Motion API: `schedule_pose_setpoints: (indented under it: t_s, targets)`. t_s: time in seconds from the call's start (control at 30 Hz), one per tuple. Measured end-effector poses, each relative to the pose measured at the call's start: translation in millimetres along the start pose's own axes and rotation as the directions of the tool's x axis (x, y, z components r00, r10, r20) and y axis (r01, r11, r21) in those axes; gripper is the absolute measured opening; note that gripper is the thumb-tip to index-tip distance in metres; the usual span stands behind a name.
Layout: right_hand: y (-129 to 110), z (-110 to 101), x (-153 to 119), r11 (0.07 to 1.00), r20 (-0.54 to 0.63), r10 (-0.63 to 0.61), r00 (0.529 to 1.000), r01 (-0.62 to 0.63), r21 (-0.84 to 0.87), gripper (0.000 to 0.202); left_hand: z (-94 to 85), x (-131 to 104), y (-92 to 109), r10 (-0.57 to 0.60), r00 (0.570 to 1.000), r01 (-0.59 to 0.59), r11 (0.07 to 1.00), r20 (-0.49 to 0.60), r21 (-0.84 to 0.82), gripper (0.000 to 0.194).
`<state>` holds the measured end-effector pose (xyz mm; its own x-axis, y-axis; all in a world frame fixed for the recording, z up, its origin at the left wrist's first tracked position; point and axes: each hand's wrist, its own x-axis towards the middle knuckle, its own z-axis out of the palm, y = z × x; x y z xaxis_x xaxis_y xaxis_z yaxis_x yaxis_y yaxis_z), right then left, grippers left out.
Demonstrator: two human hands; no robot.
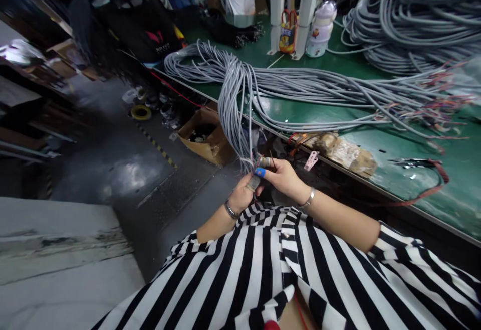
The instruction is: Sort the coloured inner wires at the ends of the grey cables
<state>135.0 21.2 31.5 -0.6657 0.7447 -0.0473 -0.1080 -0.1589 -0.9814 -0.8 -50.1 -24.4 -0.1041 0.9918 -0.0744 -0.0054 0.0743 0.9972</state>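
Note:
A bundle of grey cables (235,104) lies along the green table and hangs over its near edge, stripped ends down at my hands. My left hand (241,195) is closed around the cable ends from below, its thumb wrapped in greyish tape. Beside it, my right hand (287,178) pinches at the thin wires coming out of those ends. Blue tape covers the right thumb, and tan tape wraps a finger above it. Which single wire lies between the fingertips is too small to make out.
On the green table (406,164) lie pliers (413,162) and a taped brown bundle (347,154). A large cable coil (421,19), a bottle (321,29) and scissors (288,31) in a holder stand farther back. Below the edge are a pink clip (311,160) and a cardboard box (206,137).

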Motion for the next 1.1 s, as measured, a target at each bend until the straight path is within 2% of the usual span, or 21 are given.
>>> schedule_pose_setpoints:
  t_s: [0.13,0.27,0.33,0.43,0.5,0.6,0.67,0.77,0.93,1.1]
  targets:
    - [0.6,-0.7,-1.2,0.991,-0.052,0.029,0.998,-0.022,0.133,0.038,0.8,1.1,0.9,0.016,0.998,-0.012,0.998,0.063,-0.068,0.057]
    - [2.4,-1.5,-4.3,0.924,-0.012,0.202,0.979,-0.187,0.334,0.044,2.9,3.9,4.5,0.021,0.993,0.000,0.985,0.120,-0.173,0.059]
    - [3.5,-1.5,-5.6,0.891,-0.008,0.255,0.967,-0.232,0.390,0.047,5.4,4.3,7.9,0.020,0.994,-0.009,0.995,0.110,-0.104,0.055]
    - [6.3,-1.1,-5.5,0.895,-0.105,0.259,0.960,-0.198,0.399,0.050,10.0,3.9,13.9,0.104,0.994,-0.102,0.991,-0.019,0.092,0.043]
    - [8.6,-0.4,-4.6,0.911,-0.184,0.235,0.954,-0.151,0.384,0.049,11.7,3.6,18.3,0.253,0.960,-0.229,0.955,-0.116,0.191,0.038]
    - [11.8,1.4,-3.1,0.941,-0.251,0.173,0.952,-0.085,0.326,0.043,11.0,3.6,26.1,0.493,0.857,-0.407,0.825,-0.148,0.393,0.047]
    - [13.3,2.9,-2.7,0.965,-0.270,0.116,0.956,-0.044,0.259,0.038,9.4,4.3,31.8,0.598,0.793,-0.449,0.703,-0.117,0.552,0.051]
    - [15.1,5.2,-2.9,0.993,-0.264,0.041,0.964,-0.011,0.114,0.030,8.5,7.8,39.0,0.654,0.749,-0.437,0.611,-0.109,0.660,0.048]
    - [21.1,6.1,-3.0,0.990,-0.273,-0.087,0.958,0.053,-0.129,0.019,12.0,13.5,41.8,0.689,0.711,-0.489,0.628,-0.140,0.606,0.028]
    - [24.0,3.4,-0.2,0.990,-0.355,-0.121,0.927,0.084,-0.117,0.024,20.0,7.2,31.8,0.623,0.726,-0.510,0.771,-0.290,0.380,0.025]
